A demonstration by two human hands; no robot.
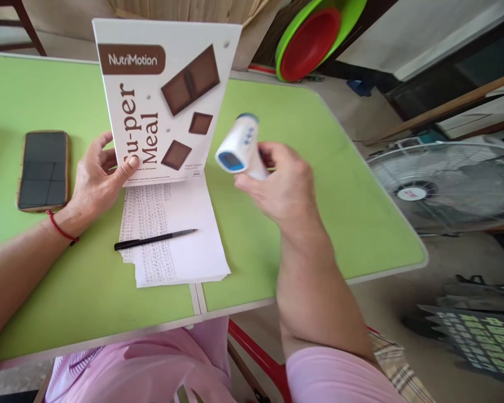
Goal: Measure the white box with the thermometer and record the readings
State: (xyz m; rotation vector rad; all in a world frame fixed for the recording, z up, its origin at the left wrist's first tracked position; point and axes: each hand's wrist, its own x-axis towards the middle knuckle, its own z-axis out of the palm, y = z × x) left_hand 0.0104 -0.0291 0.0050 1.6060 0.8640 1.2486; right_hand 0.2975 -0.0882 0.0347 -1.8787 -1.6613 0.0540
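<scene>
My left hand grips the lower left edge of a white box with chocolate pieces and "NutriMotion" printed on it, thumb on the front. The box is held upright above the green table. In my right hand is a white and blue infrared thermometer, my fingers wrapped round its handle, its small blue screen turned towards me. It is to the right of the box, apart from it. Below the box lie sheets of paper with handwritten rows, and a black pen rests across them.
A smartphone in a brown case lies left of my left hand on the green table. Beyond the table's right edge is a fan. Red and green basins stand past the far edge, and a dark printed bag is at lower right.
</scene>
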